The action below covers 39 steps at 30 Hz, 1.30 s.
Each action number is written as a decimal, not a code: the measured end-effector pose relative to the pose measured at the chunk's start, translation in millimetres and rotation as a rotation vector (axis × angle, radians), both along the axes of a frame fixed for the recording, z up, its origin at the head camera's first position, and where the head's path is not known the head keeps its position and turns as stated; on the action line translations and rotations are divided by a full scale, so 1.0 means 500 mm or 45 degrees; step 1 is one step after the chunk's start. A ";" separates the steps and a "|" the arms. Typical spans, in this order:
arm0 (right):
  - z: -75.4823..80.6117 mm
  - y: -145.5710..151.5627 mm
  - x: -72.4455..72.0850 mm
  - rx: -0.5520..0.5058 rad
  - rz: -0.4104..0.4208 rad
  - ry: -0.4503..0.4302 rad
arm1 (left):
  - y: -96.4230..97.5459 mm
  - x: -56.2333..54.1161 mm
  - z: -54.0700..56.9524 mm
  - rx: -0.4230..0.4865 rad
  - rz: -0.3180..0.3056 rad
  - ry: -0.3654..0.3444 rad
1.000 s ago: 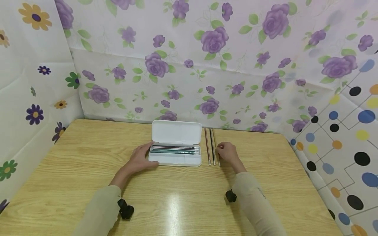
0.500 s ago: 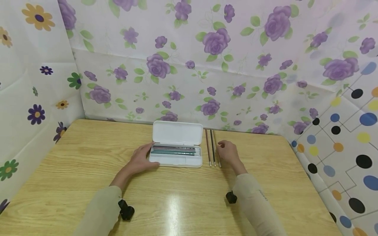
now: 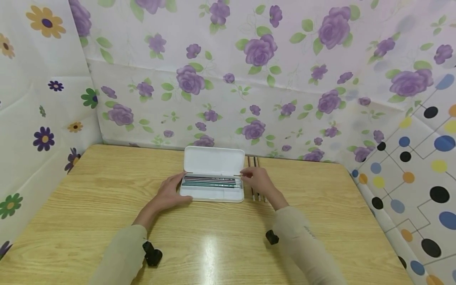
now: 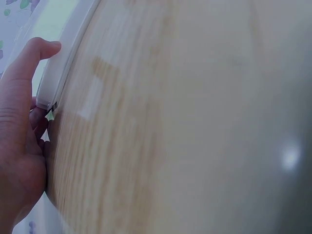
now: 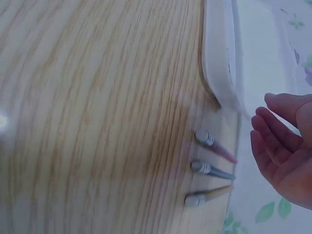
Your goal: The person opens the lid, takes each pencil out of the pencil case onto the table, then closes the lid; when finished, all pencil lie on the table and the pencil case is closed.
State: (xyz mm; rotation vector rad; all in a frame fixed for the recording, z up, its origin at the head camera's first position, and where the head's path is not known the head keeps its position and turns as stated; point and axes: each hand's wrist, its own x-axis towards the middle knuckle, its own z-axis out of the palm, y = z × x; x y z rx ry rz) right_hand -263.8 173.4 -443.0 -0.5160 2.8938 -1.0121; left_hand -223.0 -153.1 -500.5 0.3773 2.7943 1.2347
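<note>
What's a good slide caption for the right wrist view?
Right hand near a white pencil case, three pencils lying on the wooden table.

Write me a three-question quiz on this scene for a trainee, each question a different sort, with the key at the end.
1. Multiple choice: how many pencils lie on the table beside the white case?
A) two
B) three
C) six

2. True or false: the case's lid stands open on the side away from the person.

3. Fill in: the person's ____ holds the case's left end.

Key:
1. B
2. True
3. left hand
</note>
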 end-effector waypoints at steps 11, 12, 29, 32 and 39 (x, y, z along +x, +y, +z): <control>-0.014 -0.073 0.002 -0.007 0.293 -0.078 | 0.006 0.003 0.000 0.007 0.000 -0.011; -0.014 -0.079 0.003 -0.002 0.301 -0.073 | 0.006 0.003 0.000 0.008 0.002 -0.012; -0.011 -0.130 -0.005 0.132 0.315 -0.208 | 0.004 0.002 0.000 0.002 0.020 0.003; -0.008 -0.132 -0.005 0.140 0.327 -0.229 | 0.005 0.003 0.000 0.005 0.020 -0.001; -0.009 -0.138 -0.009 0.186 0.348 -0.210 | 0.003 0.003 -0.001 0.007 0.026 -0.001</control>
